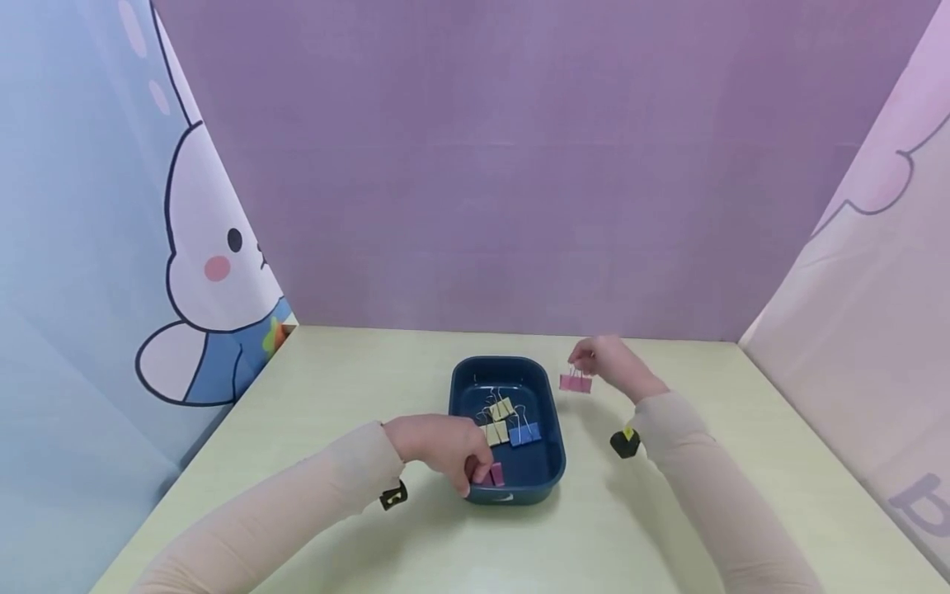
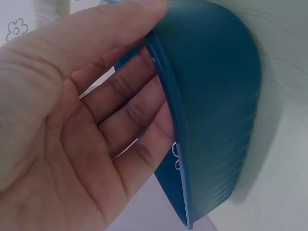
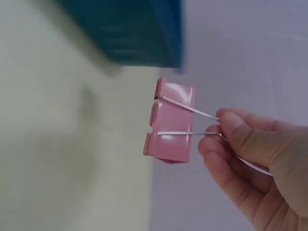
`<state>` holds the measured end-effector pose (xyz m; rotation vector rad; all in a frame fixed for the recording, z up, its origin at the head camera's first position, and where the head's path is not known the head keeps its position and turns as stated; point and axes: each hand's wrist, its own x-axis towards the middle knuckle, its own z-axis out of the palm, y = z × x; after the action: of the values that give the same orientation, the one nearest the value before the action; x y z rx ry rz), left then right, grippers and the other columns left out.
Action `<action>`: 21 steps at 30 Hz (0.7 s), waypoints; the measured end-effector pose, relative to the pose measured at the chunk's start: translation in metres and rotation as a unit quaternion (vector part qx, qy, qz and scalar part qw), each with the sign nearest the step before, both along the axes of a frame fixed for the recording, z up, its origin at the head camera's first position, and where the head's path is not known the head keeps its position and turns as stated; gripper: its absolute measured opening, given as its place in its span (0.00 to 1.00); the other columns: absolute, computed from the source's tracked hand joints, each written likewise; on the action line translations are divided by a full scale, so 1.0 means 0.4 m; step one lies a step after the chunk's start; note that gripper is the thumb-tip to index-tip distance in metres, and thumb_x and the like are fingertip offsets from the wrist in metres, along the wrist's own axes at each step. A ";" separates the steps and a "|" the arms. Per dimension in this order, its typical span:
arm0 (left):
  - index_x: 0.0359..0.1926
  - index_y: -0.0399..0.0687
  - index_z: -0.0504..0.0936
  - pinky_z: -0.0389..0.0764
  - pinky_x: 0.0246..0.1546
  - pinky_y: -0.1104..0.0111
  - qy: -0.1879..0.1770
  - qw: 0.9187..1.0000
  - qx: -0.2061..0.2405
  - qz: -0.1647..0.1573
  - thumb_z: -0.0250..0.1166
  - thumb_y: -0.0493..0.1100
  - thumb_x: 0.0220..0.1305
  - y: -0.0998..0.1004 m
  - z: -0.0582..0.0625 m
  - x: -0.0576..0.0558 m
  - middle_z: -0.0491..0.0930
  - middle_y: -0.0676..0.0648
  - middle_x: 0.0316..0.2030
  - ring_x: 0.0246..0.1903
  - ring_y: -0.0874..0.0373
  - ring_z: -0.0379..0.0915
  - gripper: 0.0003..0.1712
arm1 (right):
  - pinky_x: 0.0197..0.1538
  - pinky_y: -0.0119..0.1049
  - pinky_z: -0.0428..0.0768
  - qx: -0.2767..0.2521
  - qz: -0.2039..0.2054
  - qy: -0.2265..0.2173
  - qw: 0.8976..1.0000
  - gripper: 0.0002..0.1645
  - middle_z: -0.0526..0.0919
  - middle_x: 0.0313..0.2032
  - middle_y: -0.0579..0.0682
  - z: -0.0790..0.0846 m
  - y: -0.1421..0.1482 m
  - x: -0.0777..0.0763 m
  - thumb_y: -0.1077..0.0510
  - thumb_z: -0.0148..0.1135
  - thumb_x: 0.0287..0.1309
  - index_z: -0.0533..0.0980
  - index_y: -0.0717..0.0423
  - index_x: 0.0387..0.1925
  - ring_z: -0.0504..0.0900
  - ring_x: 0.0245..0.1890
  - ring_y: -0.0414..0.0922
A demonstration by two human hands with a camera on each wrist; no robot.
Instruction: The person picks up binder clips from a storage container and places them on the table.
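A dark blue plastic box point(image 1: 552, 450) stands on the table. My left hand point(image 1: 445, 450) grips its near left rim; in the left wrist view the thumb point(image 2: 110, 29) lies outside and the other fingers reach inside. Beside those fingers, a pink binder clip point(image 1: 497, 473) lies in the box, partly hidden. Two yellow binder clips point(image 1: 495, 432) and a blue binder clip point(image 1: 525, 434) also lie inside. Right of the box, my right hand point(image 1: 604, 359) pinches another pink binder clip point(image 3: 173, 120) by its silver wire handles, holding it above the table.
The pale yellow table point(image 1: 356, 371) ends at a purple backdrop point(image 1: 519, 165). Printed curtains close the left point(image 1: 67, 289) and right sides. A small black device point(image 1: 625, 443) hangs at the right wrist and another point(image 1: 393, 495) at the left.
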<state>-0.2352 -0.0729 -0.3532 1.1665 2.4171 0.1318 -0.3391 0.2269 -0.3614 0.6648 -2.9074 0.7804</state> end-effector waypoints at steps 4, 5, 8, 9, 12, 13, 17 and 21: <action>0.25 0.57 0.80 0.74 0.32 0.76 -0.002 1.000 0.001 0.000 0.75 0.39 0.50 -0.003 -0.003 -0.001 0.77 0.62 0.25 0.26 0.68 0.71 0.11 | 0.40 0.41 0.82 -0.035 -0.014 -0.075 0.996 0.04 0.83 0.30 0.55 -0.048 -0.005 -0.004 0.69 0.61 0.58 0.80 0.65 0.35 0.81 0.31 0.47; 0.25 0.57 0.81 0.74 0.31 0.76 -0.002 1.000 0.001 -0.001 0.75 0.39 0.50 -0.004 -0.004 -0.001 0.77 0.62 0.25 0.26 0.68 0.71 0.11 | 0.40 0.41 0.81 -0.041 -0.016 -0.084 0.996 0.04 0.82 0.29 0.55 -0.054 -0.008 -0.004 0.70 0.60 0.58 0.80 0.65 0.34 0.80 0.30 0.47; 0.25 0.57 0.80 0.75 0.31 0.76 0.000 1.000 0.002 -0.004 0.75 0.39 0.50 -0.007 -0.005 -0.003 0.77 0.62 0.25 0.26 0.68 0.71 0.11 | 0.39 0.41 0.80 -0.068 -0.024 -0.111 0.991 0.06 0.80 0.27 0.55 -0.066 -0.019 -0.006 0.71 0.55 0.58 0.79 0.67 0.32 0.77 0.29 0.46; 0.25 0.57 0.80 0.75 0.31 0.76 0.001 1.000 0.002 -0.005 0.75 0.39 0.50 -0.007 -0.005 -0.003 0.77 0.62 0.25 0.26 0.68 0.71 0.11 | 0.39 0.41 0.79 -0.076 -0.025 -0.120 0.990 0.07 0.79 0.26 0.55 -0.069 -0.022 -0.007 0.71 0.54 0.57 0.79 0.68 0.32 0.76 0.29 0.46; 0.25 0.57 0.80 0.75 0.31 0.76 0.003 1.000 0.002 -0.006 0.75 0.40 0.51 -0.009 -0.003 -0.004 0.76 0.62 0.25 0.27 0.68 0.71 0.10 | 0.38 0.41 0.78 -0.085 -0.031 -0.139 0.986 0.09 0.78 0.25 0.55 -0.080 -0.032 -0.007 0.72 0.51 0.55 0.78 0.68 0.30 0.75 0.27 0.47; 0.26 0.57 0.80 0.75 0.31 0.76 0.004 1.000 0.002 -0.007 0.75 0.40 0.51 -0.010 -0.003 -0.004 0.76 0.62 0.25 0.27 0.68 0.71 0.10 | 0.38 0.41 0.78 -0.076 -0.026 -0.135 0.988 0.08 0.78 0.25 0.55 -0.084 -0.034 -0.007 0.73 0.52 0.54 0.78 0.68 0.30 0.75 0.27 0.47; 0.26 0.57 0.80 0.75 0.32 0.77 0.005 1.000 0.002 -0.009 0.75 0.40 0.50 -0.011 -0.001 -0.002 0.76 0.62 0.26 0.27 0.68 0.71 0.10 | 0.37 0.39 0.78 -0.053 -0.017 -0.127 0.990 0.09 0.79 0.26 0.55 -0.099 -0.040 -0.007 0.75 0.53 0.52 0.79 0.67 0.30 0.76 0.27 0.46; 0.26 0.57 0.80 0.74 0.32 0.76 0.001 1.000 0.003 -0.008 0.75 0.39 0.50 -0.012 -0.002 -0.002 0.76 0.62 0.26 0.27 0.68 0.71 0.11 | 0.38 0.39 0.79 -0.031 -0.008 -0.113 0.993 0.09 0.80 0.27 0.54 -0.105 -0.041 -0.008 0.75 0.54 0.52 0.79 0.65 0.29 0.75 0.28 0.45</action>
<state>-0.2358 -0.0776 -0.3540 1.1885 2.4094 0.1322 -0.3421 0.2105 -0.4033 0.5812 -3.0682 1.0006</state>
